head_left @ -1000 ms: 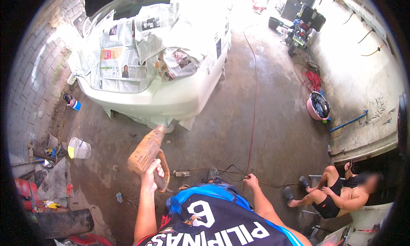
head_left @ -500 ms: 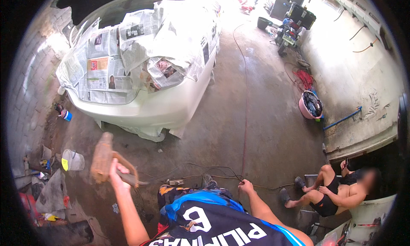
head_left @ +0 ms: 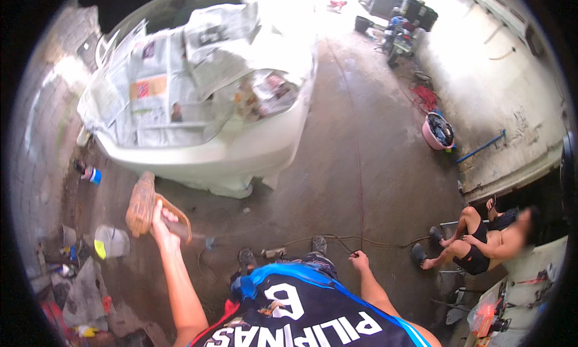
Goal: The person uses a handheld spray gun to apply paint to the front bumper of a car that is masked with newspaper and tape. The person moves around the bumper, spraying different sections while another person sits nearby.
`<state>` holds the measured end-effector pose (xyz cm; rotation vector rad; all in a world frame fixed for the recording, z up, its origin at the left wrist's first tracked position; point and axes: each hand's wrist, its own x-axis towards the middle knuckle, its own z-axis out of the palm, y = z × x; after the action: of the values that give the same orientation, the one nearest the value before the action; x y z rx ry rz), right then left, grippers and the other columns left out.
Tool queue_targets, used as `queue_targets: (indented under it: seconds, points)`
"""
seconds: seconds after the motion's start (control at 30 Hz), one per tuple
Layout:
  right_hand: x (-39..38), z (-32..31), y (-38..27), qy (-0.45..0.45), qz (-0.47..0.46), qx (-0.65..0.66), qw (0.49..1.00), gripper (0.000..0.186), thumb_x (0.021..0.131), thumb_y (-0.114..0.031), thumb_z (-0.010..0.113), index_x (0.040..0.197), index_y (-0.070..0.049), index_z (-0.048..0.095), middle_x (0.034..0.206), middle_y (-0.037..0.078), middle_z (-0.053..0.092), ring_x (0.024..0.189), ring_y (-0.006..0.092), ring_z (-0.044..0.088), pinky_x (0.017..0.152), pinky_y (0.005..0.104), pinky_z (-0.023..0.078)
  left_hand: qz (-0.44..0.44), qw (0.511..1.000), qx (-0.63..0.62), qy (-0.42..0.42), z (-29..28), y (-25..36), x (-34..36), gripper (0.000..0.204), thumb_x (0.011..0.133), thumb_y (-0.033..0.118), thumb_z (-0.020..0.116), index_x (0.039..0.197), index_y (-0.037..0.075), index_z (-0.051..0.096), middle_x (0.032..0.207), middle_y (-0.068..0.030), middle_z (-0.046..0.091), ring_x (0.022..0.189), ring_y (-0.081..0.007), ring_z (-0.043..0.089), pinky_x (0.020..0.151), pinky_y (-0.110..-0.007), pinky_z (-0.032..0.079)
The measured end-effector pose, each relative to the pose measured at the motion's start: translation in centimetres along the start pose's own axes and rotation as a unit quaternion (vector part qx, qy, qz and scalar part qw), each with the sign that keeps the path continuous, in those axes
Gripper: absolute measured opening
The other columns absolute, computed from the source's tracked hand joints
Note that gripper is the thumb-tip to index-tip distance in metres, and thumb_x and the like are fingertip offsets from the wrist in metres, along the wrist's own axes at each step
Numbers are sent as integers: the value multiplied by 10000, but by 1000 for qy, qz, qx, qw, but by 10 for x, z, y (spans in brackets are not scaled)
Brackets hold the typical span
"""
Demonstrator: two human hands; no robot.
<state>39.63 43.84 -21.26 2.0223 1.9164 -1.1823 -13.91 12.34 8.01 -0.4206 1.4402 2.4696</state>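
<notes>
Head view: the left hand (head_left: 162, 222) is wrapped around the handle of a tool (head_left: 140, 207), whose scuffed, orange-brown barrel lies just left of the fingers, blunt nose toward the car, with a thin curved guard on their other side. The right hand (head_left: 359, 261) is curled closed on a thin dark cable (head_left: 345, 246). Farther out are rough grey floor (head_left: 313, 196), a round pale bucket (head_left: 115, 243) and the car's smooth white bumper (head_left: 208, 161) under crinkled newspaper (head_left: 158, 103).
</notes>
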Motion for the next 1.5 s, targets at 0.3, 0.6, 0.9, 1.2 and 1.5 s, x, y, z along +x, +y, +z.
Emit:
queue_targets:
  seconds: [0.3,0.6,0.9,1.2,1.5]
  points:
    - [-87,110,3,9,-38,-19,999,273,720,-142,739,959,-45,651,947,96,700,876,204,667,789,326,506,-204,920,161,-294,-46,-13,-32,171,835,232,670,798,97,572,577,26,512,487,-89,505,485,-234,406]
    - [-127,122,-33,36,6,-32,999,317,691,-183,729,977,-68,655,944,82,708,890,215,673,803,341,509,-152,962,168,-152,-106,56,61,235,851,223,665,715,153,487,567,65,414,471,-54,410,448,-221,357]
    - [-131,152,-65,13,-16,-46,999,324,677,-178,738,969,-66,651,958,65,708,915,206,669,804,322,513,-78,995,57,22,-137,86,72,150,856,182,671,844,106,542,612,38,474,469,-63,461,416,-211,414]
    - [-114,131,-77,33,-45,-14,998,316,683,-179,743,961,-68,641,953,72,705,915,224,667,810,335,512,-200,943,188,-188,-105,28,2,204,834,200,701,882,68,552,603,14,488,470,-92,483,438,-241,426]
    - [-104,107,-15,11,4,11,1000,284,687,-159,752,938,-63,661,936,74,706,889,187,667,803,317,509,34,996,42,70,-92,81,45,153,853,192,675,841,121,540,602,43,456,460,-71,447,403,-229,409]
